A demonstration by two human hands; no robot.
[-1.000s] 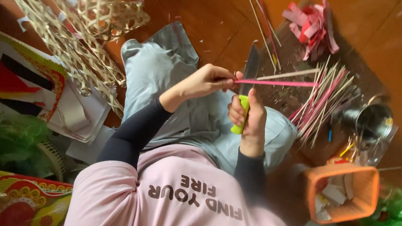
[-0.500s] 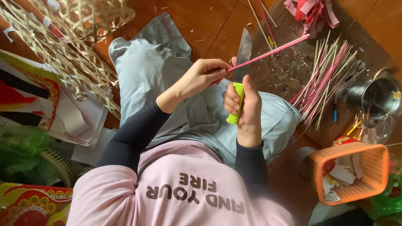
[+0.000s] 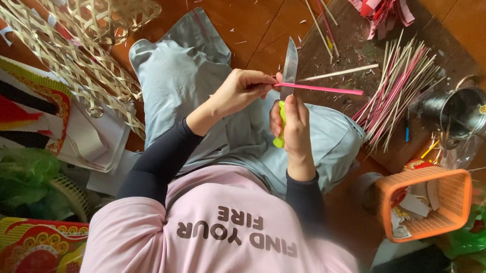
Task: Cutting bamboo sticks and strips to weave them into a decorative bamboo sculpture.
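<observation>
Pink, thin and straight, the stick lies level across our lap, above the grey trousers. Our left hand pinches one end, fingers narrow around it. Our right hand is wrapped tight on the knife: lime-green plastic handle, flat steel blade pointing away from us, its edge against the stick near the pinch. The far end of the stick sticks out free over a dark board on the wooden floor. Just beyond it, a fanned pile of pink and pale sticks, rough with shavings around. Near that, a shiny metal pail and an orange slotted plastic basket. On our left, woven bamboo lattice frames, open hex weave, and printed paper sheets. Room around the hands is open; clutter crowds both sides.
</observation>
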